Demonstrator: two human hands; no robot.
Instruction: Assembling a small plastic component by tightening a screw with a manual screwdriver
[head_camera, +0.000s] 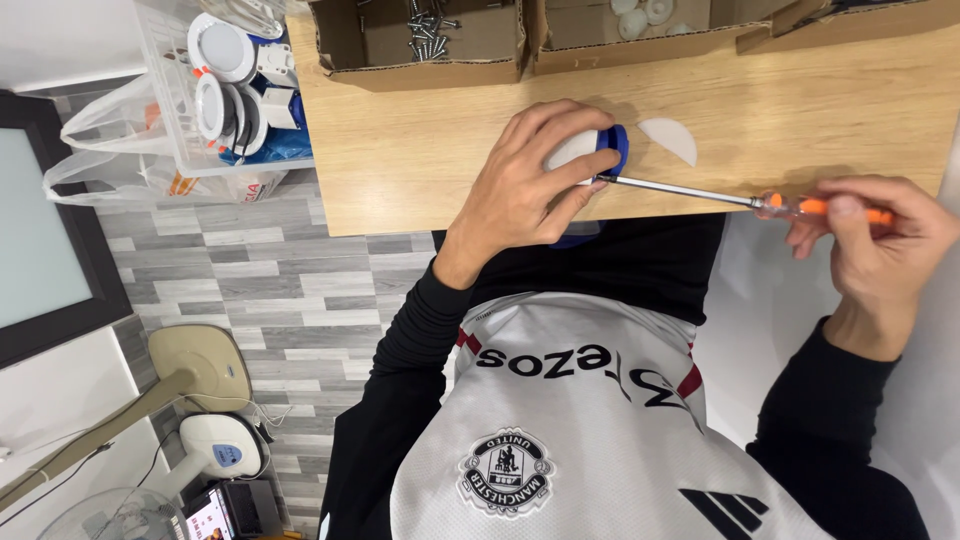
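**Screwdriver set to the side of a small round fitting**

The left hand (525, 180) is cupped over a round white and blue fitting (600, 150), fingers wrapped around it and pressing it against the wooden desk (420, 160) near the edge closest to the person. The right hand (875, 245) is closed around the orange handle of a screwdriver (720, 196), thumb on top. The tool's long axis runs from the right hand across to the left, nearly level along the desk edge, and its tip points into the side of the fitting just under the left fingertips.

By the look of it, a screw is being driven or loosened at that side of the fitting; the screw itself is hidden by the fingers. The next move seems to call for keeping the shaft in line with the screw while the left hand holds the fitting from turning.

Just beyond the fitting, between the two hands, lies a flat white half-round piece (668, 140). Farther from the left hand stands a cardboard box (420, 45) with loose screws (428, 30) in it, and past the desk's end a clear bin (185, 110) of similar round fittings.
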